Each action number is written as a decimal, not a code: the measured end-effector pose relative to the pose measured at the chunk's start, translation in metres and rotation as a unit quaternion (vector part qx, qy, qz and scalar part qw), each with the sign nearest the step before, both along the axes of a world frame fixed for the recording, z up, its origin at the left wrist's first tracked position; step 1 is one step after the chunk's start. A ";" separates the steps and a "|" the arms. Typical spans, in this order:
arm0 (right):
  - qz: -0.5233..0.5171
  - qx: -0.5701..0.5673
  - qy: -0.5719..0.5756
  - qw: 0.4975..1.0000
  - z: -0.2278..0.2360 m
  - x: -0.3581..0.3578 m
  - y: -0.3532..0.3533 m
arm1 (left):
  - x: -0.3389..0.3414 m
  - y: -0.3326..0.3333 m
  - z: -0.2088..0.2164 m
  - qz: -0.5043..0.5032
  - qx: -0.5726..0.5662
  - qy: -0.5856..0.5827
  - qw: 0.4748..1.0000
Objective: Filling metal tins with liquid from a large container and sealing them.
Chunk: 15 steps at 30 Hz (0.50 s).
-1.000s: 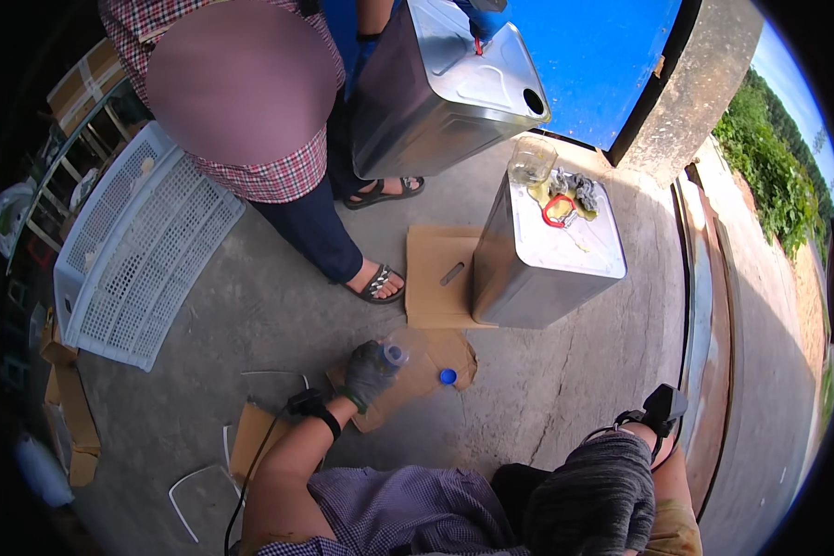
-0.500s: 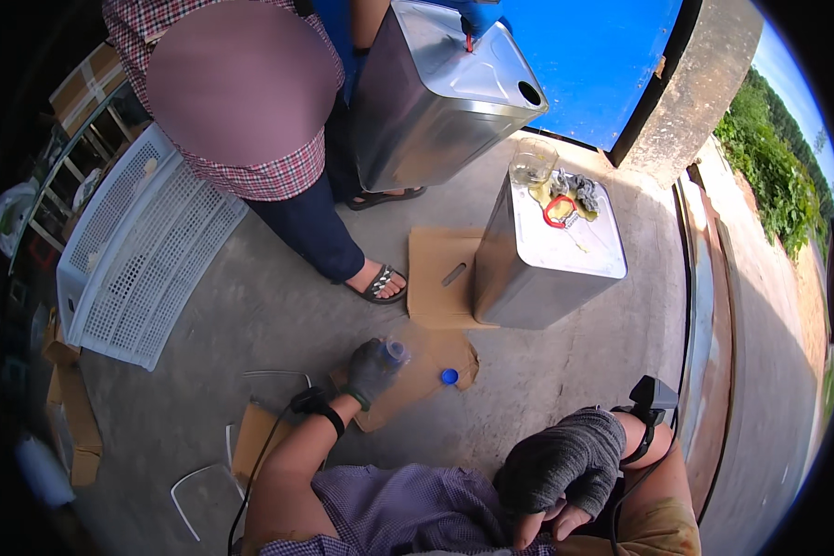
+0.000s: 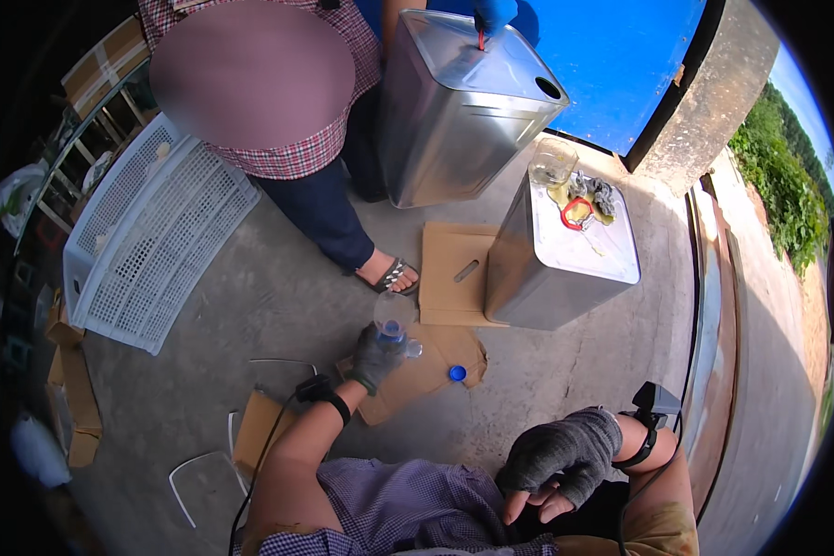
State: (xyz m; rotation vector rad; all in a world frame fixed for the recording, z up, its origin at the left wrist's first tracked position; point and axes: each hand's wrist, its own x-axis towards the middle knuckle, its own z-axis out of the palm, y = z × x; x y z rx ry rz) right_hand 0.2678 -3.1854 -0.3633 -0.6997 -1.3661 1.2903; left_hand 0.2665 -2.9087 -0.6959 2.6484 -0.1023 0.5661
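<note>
My left hand (image 3: 378, 360), in a grey glove, is closed around a small clear plastic bottle (image 3: 413, 348) above a cardboard piece. A clear round rim (image 3: 395, 309) shows over its blue-tinted neck; I cannot tell whether it is a separate piece. On the cardboard to its right lies a blue cap (image 3: 457, 372). My right hand (image 3: 562, 463), in a dark grey fingerless glove, hangs by my lap with loosely bent fingers apart and nothing visible in them.
Ahead, another person's blue-gloved hand (image 3: 496, 13) holds the red handle of a tilted metal tin (image 3: 454, 148). A second tin (image 3: 537, 283) carries a glass jar (image 3: 553, 163) and oily scraps. A white plastic basket (image 3: 162, 246) stands left; flat cardboard (image 3: 449, 269) lies on the concrete.
My left hand has moved slightly up and right with the bottle, which has turned. The clear round rim shows more plainly. My right hand stays by my lap.
</note>
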 end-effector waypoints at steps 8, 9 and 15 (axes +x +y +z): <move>-0.012 -0.015 -0.003 1.000 -0.013 0.001 0.001 | 0.016 0.003 -0.020 0.053 -0.306 0.068 0.948; -0.012 -0.023 -0.003 1.000 -0.013 0.001 0.001 | 0.022 0.010 -0.040 0.048 -0.237 0.103 0.965; -0.036 -0.033 -0.013 0.999 -0.022 0.005 -0.005 | 0.027 0.011 -0.045 0.064 -0.457 0.080 0.884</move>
